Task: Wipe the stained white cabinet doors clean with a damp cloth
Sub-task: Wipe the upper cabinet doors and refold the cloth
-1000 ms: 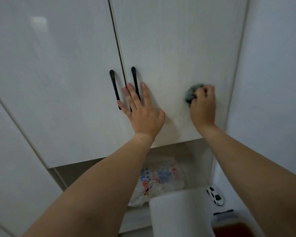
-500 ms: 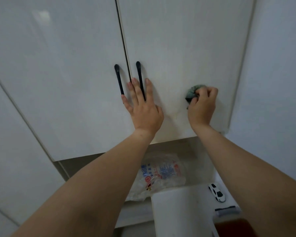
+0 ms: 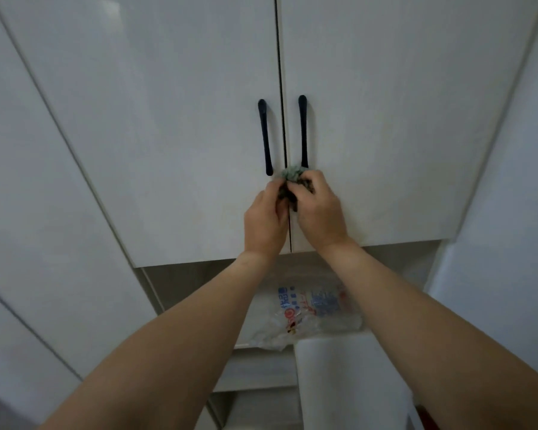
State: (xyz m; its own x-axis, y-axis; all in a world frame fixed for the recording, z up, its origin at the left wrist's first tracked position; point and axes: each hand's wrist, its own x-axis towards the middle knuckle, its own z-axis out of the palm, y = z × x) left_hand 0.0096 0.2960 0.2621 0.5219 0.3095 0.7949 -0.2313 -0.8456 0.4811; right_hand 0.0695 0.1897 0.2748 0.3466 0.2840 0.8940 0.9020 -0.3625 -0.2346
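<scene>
Two white cabinet doors hang overhead, the left door (image 3: 156, 125) and the right door (image 3: 395, 125), each with a black bar handle (image 3: 265, 138) beside the middle gap. Faint yellowish marks show low on the right door. A bunched grey-green cloth (image 3: 292, 174) sits just below the right handle (image 3: 303, 131), over the gap. My left hand (image 3: 266, 221) and my right hand (image 3: 319, 212) both grip the cloth, fingers curled into it. Most of the cloth is hidden between the hands.
Under the doors is an open recess with a crumpled printed plastic bag (image 3: 308, 318). A white rounded object (image 3: 348, 383) stands below it. A white wall (image 3: 507, 212) closes the right side, and white panels (image 3: 28, 212) run down the left.
My right hand carried the cloth left from the right door's middle to the gap below the handles. My left hand lifted off the door and took hold of the cloth too.
</scene>
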